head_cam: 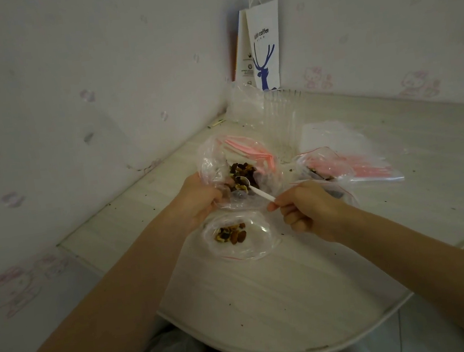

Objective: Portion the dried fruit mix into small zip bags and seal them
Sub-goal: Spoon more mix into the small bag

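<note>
My left hand [198,198] grips the edge of a large clear bag [211,160] that holds the dried fruit mix [243,171]. My right hand [307,210] pinches the handle of a white plastic spoon [258,193]; its bowl sits in the mix inside that bag. A small zip bag [250,243] with a red seal line lies on the table below my hands, with a little fruit mix [230,234] in it. Another small zip bag [322,169] with some mix lies behind my right hand.
A pile of unused zip bags with pink seals [368,167] lies at the right, and more [247,145] lie behind the large bag. A clear plastic container [280,118] and a white coffee paper bag [264,47] stand in the corner. The white table [268,302] has a curved front edge.
</note>
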